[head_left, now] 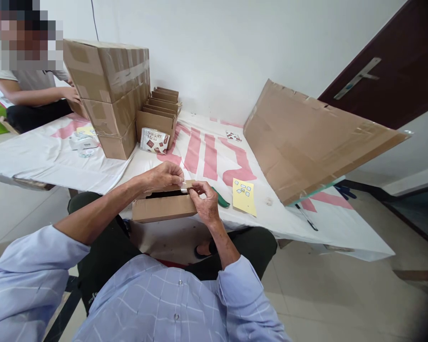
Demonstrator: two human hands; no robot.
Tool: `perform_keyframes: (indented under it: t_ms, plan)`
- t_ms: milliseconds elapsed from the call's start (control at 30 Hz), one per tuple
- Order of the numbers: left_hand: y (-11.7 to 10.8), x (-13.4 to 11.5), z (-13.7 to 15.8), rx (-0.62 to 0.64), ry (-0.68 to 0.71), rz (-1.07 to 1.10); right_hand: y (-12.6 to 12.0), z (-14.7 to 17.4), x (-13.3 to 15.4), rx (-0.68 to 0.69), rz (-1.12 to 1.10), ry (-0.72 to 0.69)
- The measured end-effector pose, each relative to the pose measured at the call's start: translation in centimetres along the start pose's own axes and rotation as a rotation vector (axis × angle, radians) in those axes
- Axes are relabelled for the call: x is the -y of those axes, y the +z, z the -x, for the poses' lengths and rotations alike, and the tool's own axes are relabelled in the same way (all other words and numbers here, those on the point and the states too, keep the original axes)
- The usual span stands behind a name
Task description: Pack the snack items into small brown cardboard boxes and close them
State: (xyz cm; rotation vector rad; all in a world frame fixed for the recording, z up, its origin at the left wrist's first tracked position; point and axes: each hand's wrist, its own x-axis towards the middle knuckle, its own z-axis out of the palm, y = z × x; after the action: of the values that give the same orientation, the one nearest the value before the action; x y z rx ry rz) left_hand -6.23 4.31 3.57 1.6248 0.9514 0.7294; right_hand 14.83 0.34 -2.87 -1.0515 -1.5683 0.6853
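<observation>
A small brown cardboard box (pixel 164 210) lies at the table's near edge in front of me, with a dark opening along its top. My left hand (pixel 166 175) is closed in a pinch above the box, at one end of a small pale strip (pixel 184 187), which looks like tape. My right hand (pixel 206 202) is closed on the right end of the box, thumb and fingers at its top edge beside the strip. Just right of this hand lies a green curved object (pixel 221 197), partly hidden. A yellow paper with drawn shapes (pixel 244 197) lies farther right.
Large taped cartons (pixel 119 99) are stacked at the left. Behind them, several narrow open boxes (pixel 157 118) stand with a printed packet (pixel 154 140) leaning in front. A big cardboard sheet (pixel 306 142) and a pen (pixel 306 217) are at the right. Another person's hand (pixel 71 94) is at far left.
</observation>
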Motion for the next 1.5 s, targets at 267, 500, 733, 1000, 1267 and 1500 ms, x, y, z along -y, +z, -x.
perform_keyframes:
  t_ms: [267,500,733,1000,1267,1500]
  plan:
    - [0.4,-0.5,0.4,-0.113,0.083,-0.323,0.1,0.0,-0.1,-0.014,-0.003,-0.008]
    - [1.1,-0.6,0.4,-0.122,0.149,-0.507,0.1,0.1,-0.2,-0.028,-0.023,-0.025]
    - [1.2,0.1,0.5,-0.187,0.241,-0.586,0.2,0.0,-0.2,-0.019,-0.009,-0.012]
    - [1.1,0.3,0.5,-0.151,0.350,-0.627,0.2,0.1,-0.3,-0.023,-0.016,-0.011]
    - [1.0,0.4,0.8,-0.056,0.470,-0.816,0.2,0.0,-0.1,-0.035,-0.039,-0.001]
    - [1.3,-0.7,2.1,0.010,0.447,-0.983,0.3,0.0,-0.2,-0.035,-0.029,-0.005]
